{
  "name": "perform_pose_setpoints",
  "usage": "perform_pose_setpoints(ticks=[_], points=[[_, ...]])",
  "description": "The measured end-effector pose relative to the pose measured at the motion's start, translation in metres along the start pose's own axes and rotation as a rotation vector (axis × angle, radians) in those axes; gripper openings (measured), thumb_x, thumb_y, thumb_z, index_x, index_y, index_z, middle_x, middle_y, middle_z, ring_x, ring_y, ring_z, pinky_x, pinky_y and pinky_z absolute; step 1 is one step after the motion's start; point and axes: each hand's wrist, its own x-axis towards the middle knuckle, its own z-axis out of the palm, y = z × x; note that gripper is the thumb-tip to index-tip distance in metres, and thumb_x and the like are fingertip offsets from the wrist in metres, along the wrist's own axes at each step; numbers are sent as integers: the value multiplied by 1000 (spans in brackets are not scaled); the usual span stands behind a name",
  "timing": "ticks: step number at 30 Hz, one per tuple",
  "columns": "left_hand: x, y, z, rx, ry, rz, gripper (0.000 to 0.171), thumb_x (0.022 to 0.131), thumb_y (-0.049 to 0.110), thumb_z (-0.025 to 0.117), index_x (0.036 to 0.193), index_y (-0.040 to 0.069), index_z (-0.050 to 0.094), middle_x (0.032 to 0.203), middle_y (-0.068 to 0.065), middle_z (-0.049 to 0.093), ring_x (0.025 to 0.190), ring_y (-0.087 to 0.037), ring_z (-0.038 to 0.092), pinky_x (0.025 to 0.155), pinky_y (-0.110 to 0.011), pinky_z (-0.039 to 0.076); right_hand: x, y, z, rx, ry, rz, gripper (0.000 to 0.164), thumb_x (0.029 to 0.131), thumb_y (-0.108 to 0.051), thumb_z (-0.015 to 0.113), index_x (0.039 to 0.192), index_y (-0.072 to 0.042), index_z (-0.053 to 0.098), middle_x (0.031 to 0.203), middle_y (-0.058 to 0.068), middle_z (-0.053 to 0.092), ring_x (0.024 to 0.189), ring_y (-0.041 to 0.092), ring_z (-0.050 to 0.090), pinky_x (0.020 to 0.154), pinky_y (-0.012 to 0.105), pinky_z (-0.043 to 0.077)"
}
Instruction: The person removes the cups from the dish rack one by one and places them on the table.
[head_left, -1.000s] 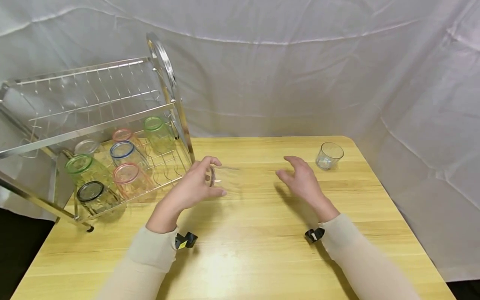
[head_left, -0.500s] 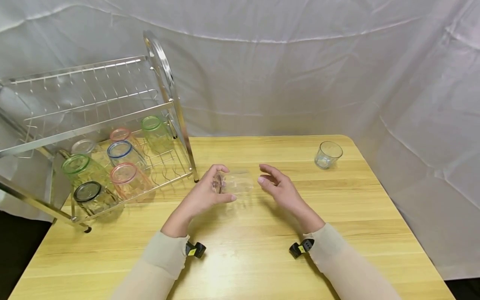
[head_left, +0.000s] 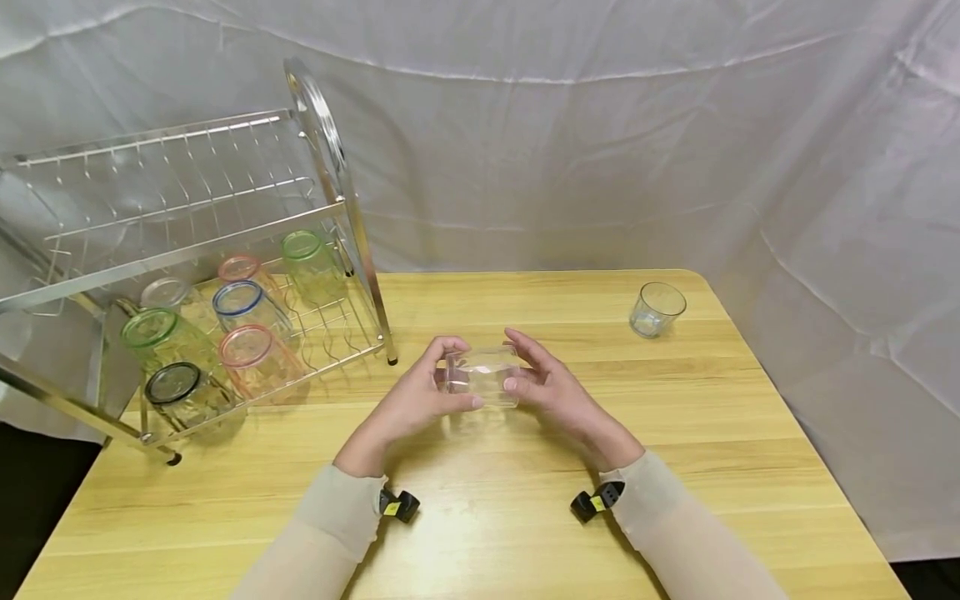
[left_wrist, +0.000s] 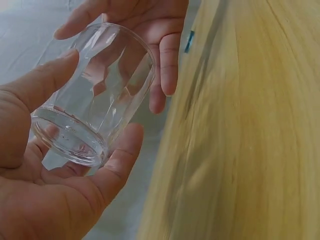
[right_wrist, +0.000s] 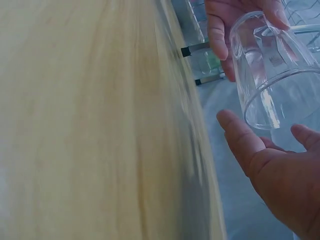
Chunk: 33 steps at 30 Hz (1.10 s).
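A clear faceted glass tumbler (head_left: 483, 375) lies sideways in the air between the two hands at mid-table. Its thick base points to the left hand (head_left: 417, 400), which grips it there between thumb and fingers. The mouth faces the right hand (head_left: 561, 393). In the right wrist view the tumbler's rim (right_wrist: 280, 80) sits just beyond the right hand's spread fingertips (right_wrist: 231, 122). From the left wrist, the right hand's relaxed fingers (left_wrist: 170, 65) show past the rim, around the mouth.
A two-tier metal dish rack (head_left: 360, 275) stands at the left. Several upside-down glasses with coloured tints, such as a green one (head_left: 315, 271) and a red one (head_left: 258, 362), fill its lower shelf. A short clear glass (head_left: 656, 310) stands upright at the table's back right.
The left hand has carried the tumbler rightward and slightly toward the body. The right hand has come in leftward to the tumbler's mouth. Rack and short glass stay put.
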Motion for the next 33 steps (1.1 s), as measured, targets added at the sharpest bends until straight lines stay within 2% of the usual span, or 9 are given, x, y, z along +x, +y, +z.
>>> perform_pose_setpoints(ticks=[4,7,11,15,18,20,25,29,33], points=[[1,0,1,-15,4,0,75,87,15,87,148,21,42,147,-19,51,121,-39,63,86,-40,63,-1,1,0,69,-36,-12,91,98,-13,75,170,-24,20,173,18,19,148,53,38,107,54,55],[2,0,2,-31,6,0,74,87,12,86,146,24,42,142,-15,53,119,-39,64,86,-40,63,-1,2,0,88,-47,-21,97,95,-17,80,170,-23,19,168,18,27,147,53,40,106,60,54],[4,-1,3,-48,-5,7,76,88,10,85,148,21,40,139,-15,54,118,-37,64,86,-40,63,-1,3,0,94,-38,-45,92,95,-15,80,168,-23,24,161,21,34,142,53,44,103,66,53],[5,-1,4,-42,-8,10,77,88,10,85,149,17,39,143,-16,51,117,-36,64,86,-39,62,0,3,0,82,-15,-69,85,96,-12,78,165,-21,30,158,27,34,137,50,50,100,55,59],[6,0,5,-27,-5,16,78,88,11,85,150,16,39,151,-12,44,116,-35,64,85,-39,61,0,3,0,75,1,-76,82,96,-9,77,164,-19,32,156,28,34,136,45,52,96,43,62],[6,0,5,-17,-2,18,77,87,11,86,149,17,40,155,-10,42,114,-33,64,84,-39,61,-1,3,0,78,9,-78,81,96,-6,76,163,-17,32,156,27,35,136,45,53,95,40,63],[7,-2,6,0,8,20,76,87,12,86,147,22,42,155,-8,41,110,-28,63,82,-39,59,-1,3,0,64,20,-87,77,96,-5,75,161,-17,35,150,23,39,133,38,58,95,37,62],[7,-2,6,2,10,31,76,87,12,86,148,21,41,151,-9,44,109,-28,63,82,-39,59,0,4,0,50,19,-94,76,97,-6,75,161,-18,35,148,19,41,128,29,61,95,36,62],[6,-2,6,-14,7,28,76,87,10,86,148,22,41,150,-10,45,112,-29,63,84,-39,60,0,4,0,44,22,-88,76,97,-7,75,161,-18,36,147,17,43,127,27,62,94,36,63]])
